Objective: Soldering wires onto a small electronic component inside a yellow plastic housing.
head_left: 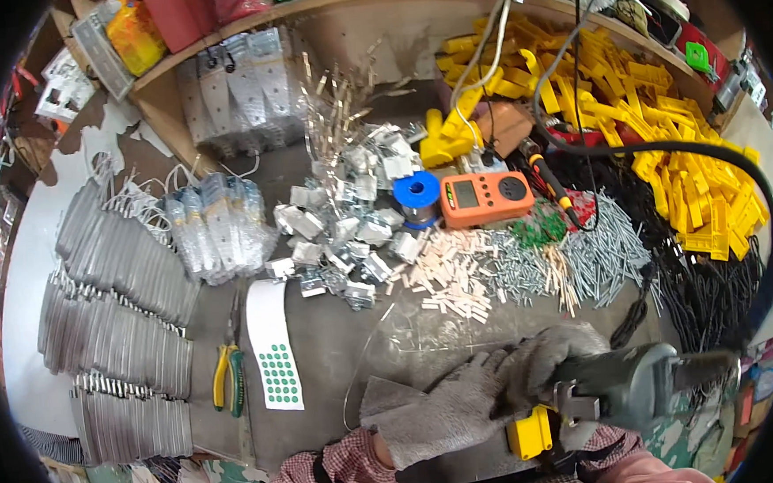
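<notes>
Both my hands wear grey work gloves and meet at the near edge of the bench, right of centre. My right hand (559, 348) is wrapped round a dark grey-green corded power tool (630, 386), lying sideways with its front end toward my left hand. My left hand (450, 406) reaches across with its fingers closed at a yellow plastic housing (529, 434), which sticks out below the gloves beside the tool's front end. The gloves and tool hide the fingertips and the contact. A thick black cable (758, 166) arcs along the right side.
Grey flat strips (127, 346) stand stacked at left. Nearby are pliers (229, 379) and a green-dotted sticker sheet (274, 346). Beyond my hands lie metal brackets (341, 226), a solder spool (417, 197), an orange meter (487, 198), screws (604, 246) and yellow housings (663, 127).
</notes>
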{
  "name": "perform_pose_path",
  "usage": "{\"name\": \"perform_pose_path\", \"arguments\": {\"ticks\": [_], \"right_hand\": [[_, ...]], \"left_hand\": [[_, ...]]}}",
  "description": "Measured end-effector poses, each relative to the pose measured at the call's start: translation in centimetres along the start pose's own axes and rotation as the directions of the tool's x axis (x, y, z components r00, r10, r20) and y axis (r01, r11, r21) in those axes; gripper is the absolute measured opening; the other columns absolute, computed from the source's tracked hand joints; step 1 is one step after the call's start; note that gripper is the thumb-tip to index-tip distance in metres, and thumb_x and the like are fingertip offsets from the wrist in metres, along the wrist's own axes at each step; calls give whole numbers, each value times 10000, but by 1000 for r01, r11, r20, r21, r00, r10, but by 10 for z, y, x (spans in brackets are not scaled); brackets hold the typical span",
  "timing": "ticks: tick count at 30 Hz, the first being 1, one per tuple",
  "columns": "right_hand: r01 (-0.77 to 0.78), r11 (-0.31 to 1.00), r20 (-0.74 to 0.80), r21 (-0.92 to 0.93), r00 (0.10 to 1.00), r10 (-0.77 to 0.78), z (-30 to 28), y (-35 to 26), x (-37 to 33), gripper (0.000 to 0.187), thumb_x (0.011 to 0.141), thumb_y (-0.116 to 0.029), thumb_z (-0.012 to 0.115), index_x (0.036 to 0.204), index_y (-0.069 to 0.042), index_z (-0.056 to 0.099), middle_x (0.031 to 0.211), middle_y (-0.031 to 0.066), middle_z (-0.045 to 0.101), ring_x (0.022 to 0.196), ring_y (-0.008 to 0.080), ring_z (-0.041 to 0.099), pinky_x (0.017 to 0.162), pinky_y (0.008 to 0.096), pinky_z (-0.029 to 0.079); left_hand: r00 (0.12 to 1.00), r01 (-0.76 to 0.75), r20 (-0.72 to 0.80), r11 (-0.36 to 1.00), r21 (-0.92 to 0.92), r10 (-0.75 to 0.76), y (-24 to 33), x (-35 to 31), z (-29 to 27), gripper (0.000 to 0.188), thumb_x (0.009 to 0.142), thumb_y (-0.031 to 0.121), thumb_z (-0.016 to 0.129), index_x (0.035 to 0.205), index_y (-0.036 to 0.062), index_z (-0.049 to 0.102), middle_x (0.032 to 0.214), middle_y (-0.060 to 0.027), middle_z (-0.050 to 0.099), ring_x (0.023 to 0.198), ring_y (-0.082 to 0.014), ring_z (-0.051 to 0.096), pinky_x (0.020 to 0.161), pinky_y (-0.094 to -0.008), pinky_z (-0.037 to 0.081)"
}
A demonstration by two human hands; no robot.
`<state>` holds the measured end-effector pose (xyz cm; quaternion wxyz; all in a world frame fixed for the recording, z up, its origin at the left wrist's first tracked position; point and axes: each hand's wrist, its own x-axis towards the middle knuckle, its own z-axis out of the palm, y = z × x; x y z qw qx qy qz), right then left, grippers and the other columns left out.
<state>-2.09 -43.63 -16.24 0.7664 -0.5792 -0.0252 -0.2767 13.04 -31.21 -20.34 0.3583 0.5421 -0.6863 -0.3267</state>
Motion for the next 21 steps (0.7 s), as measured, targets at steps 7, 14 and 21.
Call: {"name": "perform_pose_path", "arguments": {"ticks": [7,14,21], "right_hand": [[-233,779,-223,-582,967,122,25,-6,6,642,717,-115,906,1263,-8,588,1296,119,589,1095,190,619,950,347,524],[128,946,-268,299,962,-45,-15,-61,11,774,859,-465,751,1435,-42,455,1435,232,505,1301,459,509,1093,580,422],[556,678,-651,481,744,-148,-130,14,-92,542,852,-388,768,1288,-141,561,1343,86,564,1065,231,584,1022,504,456]], "left_hand": [[998,57,-16,933,-356,-67,4,-7,-8,595,867,301,747,1318,-22,531,1207,-241,566,1064,-417,586,923,-474,476],[971,213,-175,930,300,-165,14,-40,-12,648,783,377,819,1327,116,584,1205,-146,606,1134,-359,561,966,-479,444],[957,284,-162,898,335,-242,12,-42,2,719,765,384,820,1387,128,568,1265,-159,594,1190,-356,560,1027,-486,435]]}}
